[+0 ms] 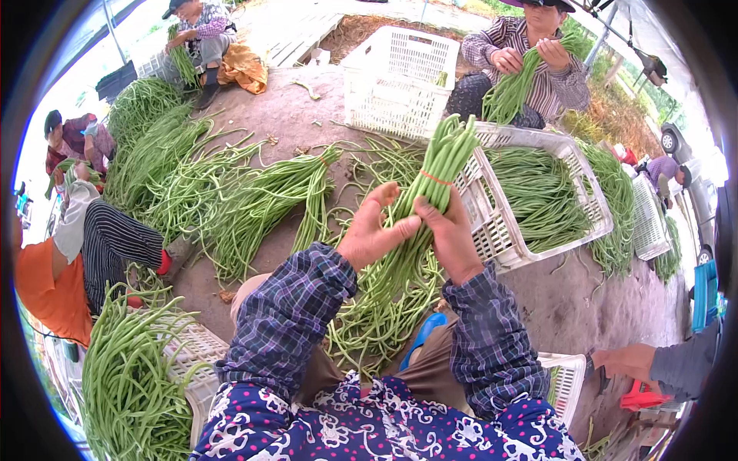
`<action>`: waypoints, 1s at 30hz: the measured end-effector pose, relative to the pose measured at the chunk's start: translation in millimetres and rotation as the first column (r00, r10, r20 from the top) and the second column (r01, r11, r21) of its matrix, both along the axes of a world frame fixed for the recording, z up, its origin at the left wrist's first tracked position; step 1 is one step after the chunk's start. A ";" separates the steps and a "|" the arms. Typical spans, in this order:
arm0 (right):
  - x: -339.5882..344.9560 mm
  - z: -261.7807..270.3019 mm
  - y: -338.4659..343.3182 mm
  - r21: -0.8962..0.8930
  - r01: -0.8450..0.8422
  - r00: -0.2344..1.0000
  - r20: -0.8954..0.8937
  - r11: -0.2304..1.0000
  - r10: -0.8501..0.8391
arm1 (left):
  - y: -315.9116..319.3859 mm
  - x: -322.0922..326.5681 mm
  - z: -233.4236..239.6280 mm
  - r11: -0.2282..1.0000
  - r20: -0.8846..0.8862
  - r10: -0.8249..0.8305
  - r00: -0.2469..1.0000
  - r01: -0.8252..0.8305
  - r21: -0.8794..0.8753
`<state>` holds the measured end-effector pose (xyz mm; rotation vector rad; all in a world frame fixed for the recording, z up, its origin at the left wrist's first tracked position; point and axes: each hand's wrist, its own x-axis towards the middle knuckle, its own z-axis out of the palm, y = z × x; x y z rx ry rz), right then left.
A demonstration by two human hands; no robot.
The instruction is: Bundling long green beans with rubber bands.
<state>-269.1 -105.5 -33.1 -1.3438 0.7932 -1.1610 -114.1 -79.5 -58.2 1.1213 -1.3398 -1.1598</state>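
Note:
My right hand (452, 230) grips a bunch of yardlong beans (433, 164), its thumb pressed on the front just below an orange-red rubber band (436, 177). The bunch is tilted, cut ends up and to the right, tails hanging toward the ground. My left hand (372, 230) is at the left side of the bunch, thumb laid across the beans and a bent finger standing apart from them. Whether it grips is not clear. Below, loose yardlong beans (369, 331) lie on the ground between my legs.
Banded beans (271, 196) and a long heap (153, 138) lie left. A white plastic crate of beans (597, 222) stands right, another crate (375, 106) ahead. Beans hang over a crate (202, 346) at lower left. Several people sit around; a co-worker's arm (628, 363) reaches in from the right.

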 end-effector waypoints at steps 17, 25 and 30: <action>31.5 -21.0 35.0 -0.234 -0.103 0.769 -0.635 0.967 -0.071 | 1.6 -5.8 13.6 0.978 -0.284 0.180 0.942 -0.201 -0.049; 33.7 -12.4 46.2 -0.222 -0.081 0.782 -0.618 0.972 -0.076 | 0.5 -2.6 25.5 0.979 -0.505 0.146 0.851 -0.198 -0.050; 35.4 -13.3 50.1 -0.130 -0.099 0.805 -0.594 0.987 0.002 | 3.2 6.6 29.3 0.985 -0.541 0.165 0.825 -0.168 0.044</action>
